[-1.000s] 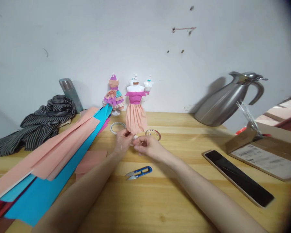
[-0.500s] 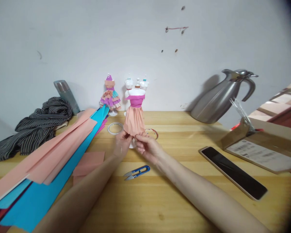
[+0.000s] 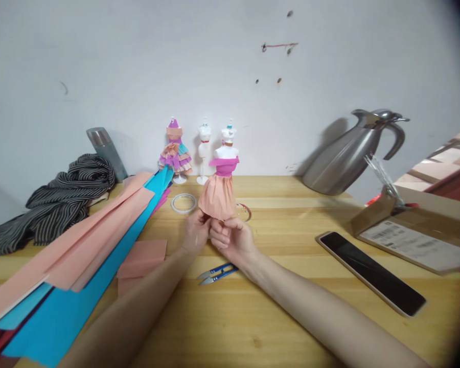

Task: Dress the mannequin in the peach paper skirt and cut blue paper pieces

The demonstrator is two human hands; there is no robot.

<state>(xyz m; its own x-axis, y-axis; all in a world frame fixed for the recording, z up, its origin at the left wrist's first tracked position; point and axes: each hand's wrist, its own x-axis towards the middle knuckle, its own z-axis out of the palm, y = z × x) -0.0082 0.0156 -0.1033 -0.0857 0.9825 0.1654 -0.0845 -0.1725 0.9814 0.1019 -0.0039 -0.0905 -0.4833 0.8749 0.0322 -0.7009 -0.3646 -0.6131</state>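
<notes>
A miniature white dress form (image 3: 227,153) wears a paper dress, with a magenta off-shoulder top (image 3: 225,167) and a gathered peach skirt (image 3: 217,197). It leans slightly to the right at the middle of the table. On the skirt's lower left edge, the fingers of my left hand (image 3: 197,231) are closed in a pinch. Palm turned up, my right hand (image 3: 235,237) has its fingers curled at the hem's lower right. These fingers hide the form's stand. Blue thread snips (image 3: 218,273) lie just below, partly covered by my right wrist.
Long peach and blue paper strips (image 3: 99,230) and folded peach paper (image 3: 143,258) lie left. Behind stand a ruffled paper dress (image 3: 175,151) and white dress forms (image 3: 204,135). Tape rolls (image 3: 183,203) are near. A phone (image 3: 371,273), cardboard box (image 3: 417,240) and steel jug (image 3: 341,158) occupy the right.
The dressed form has shifted right and tilted, uncovering a white form behind it. My right hand has turned palm-up, hiding the stand base, and its wrist now overlaps the snips' handle.
</notes>
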